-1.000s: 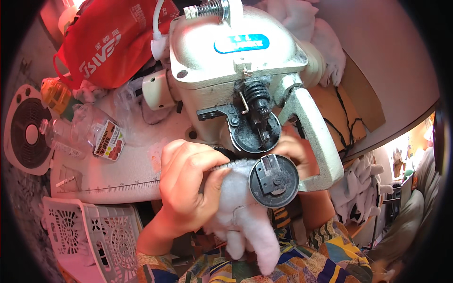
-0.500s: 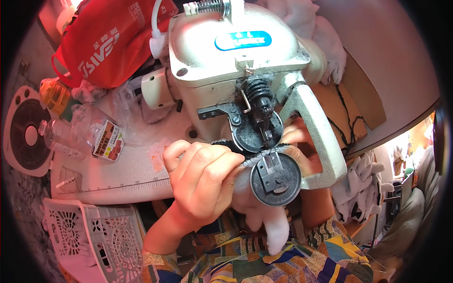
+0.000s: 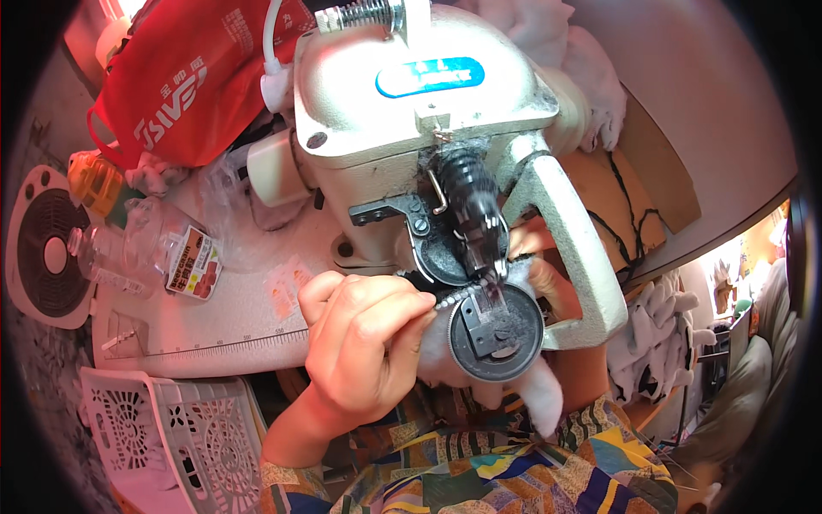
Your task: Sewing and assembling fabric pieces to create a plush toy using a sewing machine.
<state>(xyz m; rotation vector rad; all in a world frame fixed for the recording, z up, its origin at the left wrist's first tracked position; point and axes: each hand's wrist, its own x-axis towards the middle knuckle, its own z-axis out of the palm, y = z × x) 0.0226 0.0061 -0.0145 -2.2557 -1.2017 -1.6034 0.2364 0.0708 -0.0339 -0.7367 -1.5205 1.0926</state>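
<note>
A cream fur sewing machine (image 3: 360, 128) stands in front of me, with a black feed disc (image 3: 521, 330) at its front and its needle mechanism (image 3: 473, 210) above. At the disc's left, my left hand (image 3: 364, 343) is closed, thumb and fingers pinching the edge of a white plush piece (image 3: 542, 398). Dark fabric shows along that edge, which runs in between the discs. The plush hangs below the disc over my lap. My right hand (image 3: 552, 278) is at the disc's right, closed on the plush's other side; the machine's curved arm partly hides it.
On the table's left lie a clear plastic bottle (image 3: 154, 244) with a label, a dark round fan-like unit (image 3: 34, 248) and a red bag (image 3: 188, 86). A white plastic crate (image 3: 205, 437) is below the left edge. White plush pieces (image 3: 655, 343) are heaped at the right.
The plush's hanging end has swung right, and its edge has shifted at the disc. The needle mechanism has moved and looks blurred. Both hands keep their hold.
</note>
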